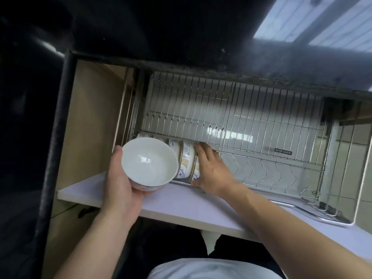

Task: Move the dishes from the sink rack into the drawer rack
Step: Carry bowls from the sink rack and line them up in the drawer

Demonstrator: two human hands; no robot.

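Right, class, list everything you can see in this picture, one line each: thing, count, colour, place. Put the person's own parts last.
White bowl: one, white inside, faint pattern outside, held above the drawer's front left.
Patterned bowls: a row on edge, exact count unclear, white with blue and yellow pattern and gold rims, left end of the rack.
Drawer rack: one, silver wire, fills the open drawer.
Drawer front: one, pale lilac-white panel, nearest the person.
Label: one, dark, on the rack's front rail.
Left hand: one, grips the white bowl from beneath.
Right hand: one, rests against the rightmost patterned bowl.
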